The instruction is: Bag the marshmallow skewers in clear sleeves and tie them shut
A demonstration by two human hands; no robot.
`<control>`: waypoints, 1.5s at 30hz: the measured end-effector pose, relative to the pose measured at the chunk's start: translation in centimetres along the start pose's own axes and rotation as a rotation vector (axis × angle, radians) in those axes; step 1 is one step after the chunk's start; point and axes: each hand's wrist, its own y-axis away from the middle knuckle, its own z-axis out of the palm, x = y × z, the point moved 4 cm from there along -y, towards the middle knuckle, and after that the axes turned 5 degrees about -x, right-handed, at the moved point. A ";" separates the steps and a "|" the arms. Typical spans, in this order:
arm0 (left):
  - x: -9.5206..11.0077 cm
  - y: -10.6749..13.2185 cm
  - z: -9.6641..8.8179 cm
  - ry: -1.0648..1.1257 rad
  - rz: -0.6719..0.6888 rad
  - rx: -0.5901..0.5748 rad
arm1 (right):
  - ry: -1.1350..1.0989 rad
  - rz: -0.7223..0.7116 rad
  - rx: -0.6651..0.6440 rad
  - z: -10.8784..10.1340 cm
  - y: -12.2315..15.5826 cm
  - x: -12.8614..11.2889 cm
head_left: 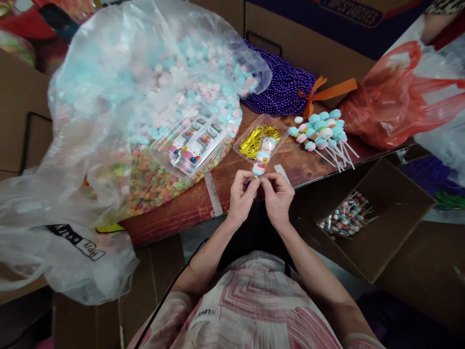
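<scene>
My left hand [241, 196] and my right hand [278, 196] meet at the table's front edge, both pinched around the bottom of a wrapped candy skewer [263, 156] of pink, white and blue sweets that points away from me. Just beyond it lies a clear tray of gold twist ties [254, 140]. A pile of unwrapped candy skewers [321, 133] on white sticks rests to the right of that tray.
A huge clear bag of pastel and coloured candies [145, 106] fills the table's left, with a clear packet of printed labels [194, 145] on it. Purple beads [281, 87] and a red plastic bag [395, 97] lie behind. A cardboard box of finished skewers [366, 218] stands at right.
</scene>
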 end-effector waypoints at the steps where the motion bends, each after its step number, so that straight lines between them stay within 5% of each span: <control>1: 0.0 0.0 0.1 0.002 0.014 -0.027 | 0.018 -0.019 -0.021 0.0 0.1 0.0; 5: 0.5 -0.1 0.3 0.131 -0.081 -0.085 | 0.031 -0.055 -0.141 0.0 0.0 -0.1; 11: 2.1 0.8 0.9 0.368 -0.582 -0.218 | -0.149 -0.064 -0.442 -0.7 -0.7 -1.4; 14: 2.2 0.9 0.9 0.264 -0.568 -0.238 | -0.075 -0.120 -0.512 -0.7 -0.8 -2.0; 19: 1.8 1.2 0.4 -0.101 -0.133 -0.082 | 0.121 -0.211 -0.323 -0.5 0.0 -1.6; 23: 1.6 1.7 0.2 -0.252 -0.027 -0.024 | 0.139 -0.209 -0.295 -1.0 0.4 -1.9; 27: 1.4 1.1 0.4 -0.042 -0.216 -0.046 | 0.170 -0.275 -0.313 -2.1 0.5 -2.7; 35: 0.8 0.8 1.9 0.306 -0.592 0.038 | 0.671 -0.810 -0.200 -3.4 1.0 -2.9; 39: 1.0 1.4 2.7 0.390 -0.591 -0.012 | 0.731 -0.962 -0.124 -3.5 0.8 -3.6; 45: 0.9 1.6 3.1 0.402 -0.539 -0.048 | 0.684 -0.953 -0.063 -2.6 0.9 -4.2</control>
